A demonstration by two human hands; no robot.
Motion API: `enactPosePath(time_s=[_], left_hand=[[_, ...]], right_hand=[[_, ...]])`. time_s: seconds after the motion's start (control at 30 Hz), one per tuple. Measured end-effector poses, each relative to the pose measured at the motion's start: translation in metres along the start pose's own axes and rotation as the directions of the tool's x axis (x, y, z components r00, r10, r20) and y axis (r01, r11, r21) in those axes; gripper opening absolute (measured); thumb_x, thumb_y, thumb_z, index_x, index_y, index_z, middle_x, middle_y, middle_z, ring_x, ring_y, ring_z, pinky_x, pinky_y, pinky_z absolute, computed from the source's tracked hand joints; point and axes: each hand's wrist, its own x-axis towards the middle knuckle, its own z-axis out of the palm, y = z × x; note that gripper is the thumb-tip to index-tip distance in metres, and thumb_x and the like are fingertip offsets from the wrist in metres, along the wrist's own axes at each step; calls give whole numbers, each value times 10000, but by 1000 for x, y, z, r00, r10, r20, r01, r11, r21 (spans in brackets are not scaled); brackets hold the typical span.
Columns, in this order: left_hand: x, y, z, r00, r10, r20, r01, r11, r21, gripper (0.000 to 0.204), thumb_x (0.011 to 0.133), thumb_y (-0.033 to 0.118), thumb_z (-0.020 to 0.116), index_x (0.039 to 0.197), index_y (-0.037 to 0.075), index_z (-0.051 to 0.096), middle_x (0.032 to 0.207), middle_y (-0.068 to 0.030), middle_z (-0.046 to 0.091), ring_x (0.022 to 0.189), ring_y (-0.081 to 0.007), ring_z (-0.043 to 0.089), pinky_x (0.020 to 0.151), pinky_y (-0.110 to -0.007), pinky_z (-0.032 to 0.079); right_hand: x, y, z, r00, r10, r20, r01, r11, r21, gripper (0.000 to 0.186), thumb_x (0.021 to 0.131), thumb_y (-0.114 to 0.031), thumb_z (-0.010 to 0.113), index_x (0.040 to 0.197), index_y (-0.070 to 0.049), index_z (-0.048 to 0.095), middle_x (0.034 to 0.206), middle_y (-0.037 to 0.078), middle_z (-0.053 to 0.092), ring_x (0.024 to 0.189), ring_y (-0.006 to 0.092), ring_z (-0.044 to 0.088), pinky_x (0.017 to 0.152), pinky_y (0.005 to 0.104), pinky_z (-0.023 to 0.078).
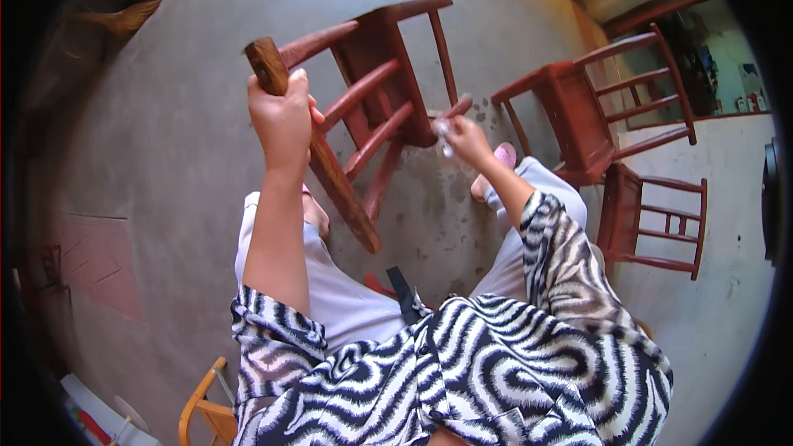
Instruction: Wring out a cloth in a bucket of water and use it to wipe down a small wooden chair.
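A reddish-brown wooden chair (pixel 357 74) is tilted in front of me, its back toward my body and its legs pointing away. My left hand (pixel 279 120) is closed round the worn top rail (pixel 345 192) of its backrest, near the rail's far end. At the chair's right side, my right hand (pixel 467 142) pinches a small white cloth or tissue (pixel 447 139), slightly blurred. That hand is against the end of a wooden chair part (pixel 459 106) near the seat corner. Its fingertips are partly hidden by the white piece.
Two more red wooden chairs, one larger (pixel 578 116) and one smaller (pixel 628 213), stand to the right by the white wall (pixel 723 190). A yellow wooden chair (pixel 213 409) is at the lower left. A broom head (pixel 124 18) lies at the far left on the grey concrete floor (pixel 178 149).
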Motion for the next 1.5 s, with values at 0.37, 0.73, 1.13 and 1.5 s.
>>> enactPosePath(time_s=[0.37,0.73,1.13,1.5], left_hand=[[12,7,-1,996,11,-89,-9,1000,18,132,846,97,581,793,48,470,565,-30,495,391,-106,485,368,-238,433],[11,2,7,1000,-13,-22,12,998,-55,188,830,78,593,872,21,420,599,-48,489,395,-115,474,368,-244,418],[19,8,-6,984,-61,-168,56,998,-39,175,823,78,580,897,23,431,604,-49,498,416,-134,492,399,-266,454],[16,6,3,989,-64,-130,57,997,-53,182,817,57,585,898,10,429,613,-59,506,412,-123,485,389,-257,436]], right_hand=[[-13,-31,45,974,-210,-81,191,962,-194,216,818,-150,565,1021,-91,519,1027,163,520,853,362,577,726,440,474],[30,-44,15,984,-62,-169,75,995,70,207,808,-209,597,917,-33,588,918,220,594,867,386,579,745,417,471],[-66,23,35,954,-3,-299,0,1000,-12,238,765,-153,610,975,-45,583,923,186,574,867,357,569,770,406,458],[-11,-3,60,917,114,-382,-6,962,273,306,815,-209,640,1063,-61,539,936,156,613,866,269,609,768,348,465]])
